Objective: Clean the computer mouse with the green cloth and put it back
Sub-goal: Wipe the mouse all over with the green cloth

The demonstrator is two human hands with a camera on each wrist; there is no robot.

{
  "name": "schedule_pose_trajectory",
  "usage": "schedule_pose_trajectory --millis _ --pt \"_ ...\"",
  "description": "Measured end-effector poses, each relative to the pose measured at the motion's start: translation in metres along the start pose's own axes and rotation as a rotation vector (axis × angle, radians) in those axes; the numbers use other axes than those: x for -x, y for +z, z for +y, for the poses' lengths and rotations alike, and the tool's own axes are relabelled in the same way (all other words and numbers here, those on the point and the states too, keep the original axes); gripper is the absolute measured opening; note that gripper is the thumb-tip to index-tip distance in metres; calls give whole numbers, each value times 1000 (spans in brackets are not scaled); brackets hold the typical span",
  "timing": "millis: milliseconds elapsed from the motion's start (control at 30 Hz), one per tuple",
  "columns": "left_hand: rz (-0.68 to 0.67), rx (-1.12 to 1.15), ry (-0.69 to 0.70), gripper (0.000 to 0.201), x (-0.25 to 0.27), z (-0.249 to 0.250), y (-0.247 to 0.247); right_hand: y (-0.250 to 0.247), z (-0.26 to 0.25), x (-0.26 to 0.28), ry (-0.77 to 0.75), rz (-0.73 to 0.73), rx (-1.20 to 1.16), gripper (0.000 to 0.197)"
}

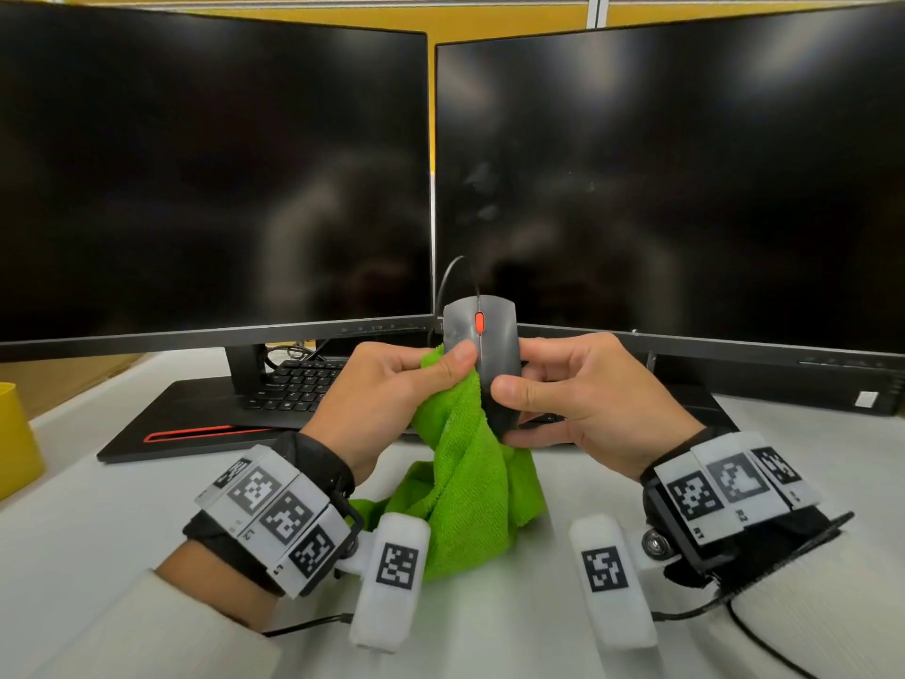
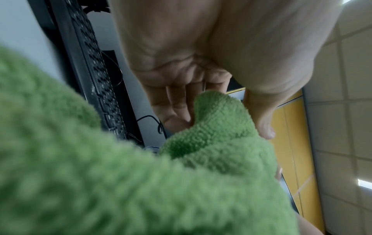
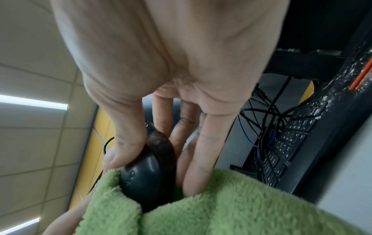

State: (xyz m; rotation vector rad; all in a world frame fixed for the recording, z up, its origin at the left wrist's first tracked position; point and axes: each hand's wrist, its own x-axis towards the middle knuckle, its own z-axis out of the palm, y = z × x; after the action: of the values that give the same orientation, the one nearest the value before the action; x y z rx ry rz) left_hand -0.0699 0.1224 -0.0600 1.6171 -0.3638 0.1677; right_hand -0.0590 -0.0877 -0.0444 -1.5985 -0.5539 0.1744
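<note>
Up off the bench point(image 1: 783, 433), we hold the computer mouse point(image 1: 489, 355) in front of us, nose toward twelve o'clock, its orange scroll wheel point(image 1: 479, 322) facing up and its cable point(image 1: 448, 279) arcing away toward the two dark monitors point(image 1: 215, 178). Our right hand point(image 1: 578, 389) grips the mouse from the three o'clock side: thumb curled on its top, fingers wrapped under the body, as the right wrist view confirms. Our left hand point(image 1: 387, 399) is closed on the green cloth point(image 1: 470, 472), thumb pinching a fold of it against the mouse's nine o'clock flank. The rest of the cloth hangs toward six o'clock, its lower end bunched on the bench. A black keyboard point(image 1: 294, 384) sits at eleven o'clock beneath the left monitor. A yellow container point(image 1: 14, 433) stands at nine o'clock; we cannot see what is inside.
</note>
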Motion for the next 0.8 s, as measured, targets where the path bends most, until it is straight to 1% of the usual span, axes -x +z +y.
schedule_pose_trajectory --millis 67,133,200,267,300,400,500,667,800 --pt "-4 -4 2 59 -1 0 0 0 0 0 -3 12 8 47" --pt "-15 -20 -3 58 -2 -1 1 0 0 1 -9 32 18 46" --pt "-42 -19 -16 52 -3 -4 3 -1 1 0 -16 59 18 40" --pt "-86 24 -33 42 -4 -7 3 -2 2 -1 -22 92 5 32" --pt "-115 47 -32 39 -4 -7 3 -3 2 -1 -23 103 -3 30" --pt "-186 38 37 43 -3 -6 2 -5 0 0 -17 103 -18 39" --pt "-204 -7 98 49 -1 -5 -2 -7 -1 1 -10 95 -18 42" --pt "-173 13 82 68 -1 -1 -5 -14 0 1 4 70 -45 37" --pt "-23 36 115 84 -2 3 -6 -13 6 -1 57 26 15 30"
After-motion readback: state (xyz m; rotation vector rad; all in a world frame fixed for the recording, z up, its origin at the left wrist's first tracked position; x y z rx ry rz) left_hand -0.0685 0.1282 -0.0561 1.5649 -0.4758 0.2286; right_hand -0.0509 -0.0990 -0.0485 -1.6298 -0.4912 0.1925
